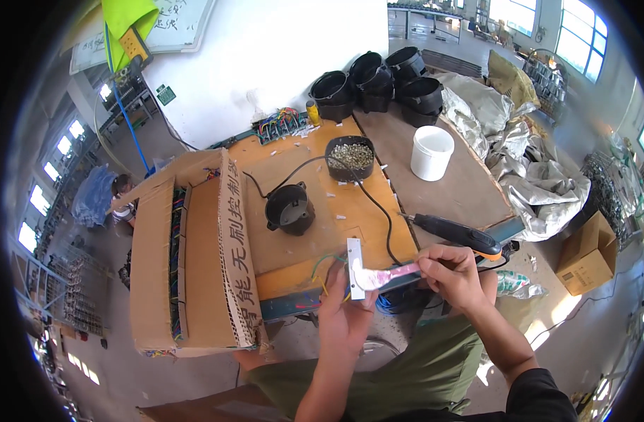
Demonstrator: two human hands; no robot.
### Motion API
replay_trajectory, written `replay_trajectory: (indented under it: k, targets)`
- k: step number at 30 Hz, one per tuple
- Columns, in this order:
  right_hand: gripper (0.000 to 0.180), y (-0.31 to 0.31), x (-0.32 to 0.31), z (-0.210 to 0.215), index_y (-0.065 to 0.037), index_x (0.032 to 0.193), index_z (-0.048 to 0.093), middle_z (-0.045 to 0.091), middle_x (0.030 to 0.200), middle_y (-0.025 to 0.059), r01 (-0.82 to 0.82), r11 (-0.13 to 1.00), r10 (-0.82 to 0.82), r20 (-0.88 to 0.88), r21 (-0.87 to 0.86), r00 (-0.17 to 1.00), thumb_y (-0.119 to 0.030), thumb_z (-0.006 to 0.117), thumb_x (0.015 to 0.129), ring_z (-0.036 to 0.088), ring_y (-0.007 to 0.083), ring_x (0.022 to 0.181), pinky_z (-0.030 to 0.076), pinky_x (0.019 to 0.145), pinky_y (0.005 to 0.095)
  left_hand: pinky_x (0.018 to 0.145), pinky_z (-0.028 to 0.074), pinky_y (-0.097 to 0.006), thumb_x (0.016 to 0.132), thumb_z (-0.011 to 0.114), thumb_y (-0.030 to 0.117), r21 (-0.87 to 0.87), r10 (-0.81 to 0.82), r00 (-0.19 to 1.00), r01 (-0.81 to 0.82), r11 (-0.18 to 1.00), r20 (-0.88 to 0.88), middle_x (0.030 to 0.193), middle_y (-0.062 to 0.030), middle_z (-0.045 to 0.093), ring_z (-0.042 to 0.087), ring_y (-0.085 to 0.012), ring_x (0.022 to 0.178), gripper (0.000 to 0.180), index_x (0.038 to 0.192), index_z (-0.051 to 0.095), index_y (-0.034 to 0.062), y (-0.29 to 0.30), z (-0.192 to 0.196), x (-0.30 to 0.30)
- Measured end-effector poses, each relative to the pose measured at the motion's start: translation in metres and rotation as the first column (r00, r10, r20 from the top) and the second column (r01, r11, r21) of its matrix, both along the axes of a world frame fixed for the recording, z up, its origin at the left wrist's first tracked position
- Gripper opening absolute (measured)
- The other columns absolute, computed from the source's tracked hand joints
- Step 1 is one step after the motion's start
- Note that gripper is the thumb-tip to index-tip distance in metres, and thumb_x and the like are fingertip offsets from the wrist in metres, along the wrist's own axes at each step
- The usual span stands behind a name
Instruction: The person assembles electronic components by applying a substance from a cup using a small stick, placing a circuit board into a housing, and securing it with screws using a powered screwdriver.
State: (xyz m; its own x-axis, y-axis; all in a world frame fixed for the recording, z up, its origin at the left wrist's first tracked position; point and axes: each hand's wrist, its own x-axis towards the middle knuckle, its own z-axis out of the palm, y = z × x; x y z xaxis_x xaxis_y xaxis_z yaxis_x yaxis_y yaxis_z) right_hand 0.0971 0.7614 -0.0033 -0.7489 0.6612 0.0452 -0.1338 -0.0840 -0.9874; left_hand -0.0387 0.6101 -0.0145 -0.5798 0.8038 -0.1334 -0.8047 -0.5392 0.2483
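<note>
Head view: low in the centre of the frame, the left hand (341, 309) is closed around a small flat silvery metal block (355, 266) with green and yellow wires. The right hand (450, 273), just right of it, pinches a pink-handled brush (389, 273) whose white tip touches the block. A black electric screwdriver (454, 231) lies on the orange wooden workbench (336, 211) just above.

A white bucket (432, 152), a black tub of small pieces (350, 157) and an open cardboard box (188, 260) sit on the workbench (469, 190).

The left hand (343, 309) is hiding the lower end of the metal module (355, 269); its wires (323, 271) are disappearing behind the fingers.
</note>
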Motion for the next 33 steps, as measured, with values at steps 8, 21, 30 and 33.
replay_trajectory:
  k: [8,21,30,33]
  targets:
    - [0.012,0.004,-0.014,0.005,0.007,0.093,0.069,0.061,0.075,0.0013,0.07,0.997,-0.068,-0.088,0.027,0.994,-0.004,0.064,0.092,0.05,0.0051,0.057,0.039,0.051,0.0205,0.062,0.036,-0.03,0.102,0.046,0.019,0.112,-0.062,0.992,0.073,0.991,-0.106,0.101,-0.0105,0.062,0.046,-0.0165,0.065,0.026,0.122,0.055,0.0046,-0.001,-0.011,-0.002]
    - [0.008,-0.009,-0.002,0.009,0.006,0.091,0.069,0.06,0.074,0.0008,0.017,0.99,-0.008,-0.063,0.139,0.998,0.0,0.064,0.092,0.048,0.003,0.057,0.036,0.05,0.0209,0.062,0.036,-0.028,0.103,0.047,0.02,0.125,-0.023,0.995,0.035,0.992,-0.1,0.104,-0.0119,0.06,0.048,-0.0161,0.066,0.026,0.123,0.055,0.0051,-0.001,-0.011,0.0]
    - [0.007,-0.003,-0.01,0.016,0.006,0.089,0.067,0.056,0.071,0.0007,0.082,0.971,-0.061,-0.1,0.224,0.993,0.0,0.065,0.09,0.046,0.0038,0.059,0.036,0.052,0.0224,0.062,0.036,-0.029,0.102,0.047,0.02,0.164,-0.029,0.989,0.053,0.985,-0.145,0.103,-0.0114,0.06,0.047,-0.0158,0.063,0.026,0.121,0.055,0.0037,0.001,-0.014,-0.001]
    - [0.007,0.007,-0.019,0.018,0.005,0.088,0.067,0.055,0.07,0.0004,0.132,0.96,-0.103,-0.126,0.248,0.987,-0.001,0.065,0.091,0.046,0.0036,0.058,0.035,0.051,0.0227,0.062,0.036,-0.029,0.102,0.047,0.019,0.196,-0.054,0.977,0.095,0.976,-0.206,0.102,-0.0119,0.059,0.047,-0.0155,0.063,0.026,0.121,0.054,0.0032,0.001,-0.015,0.0]
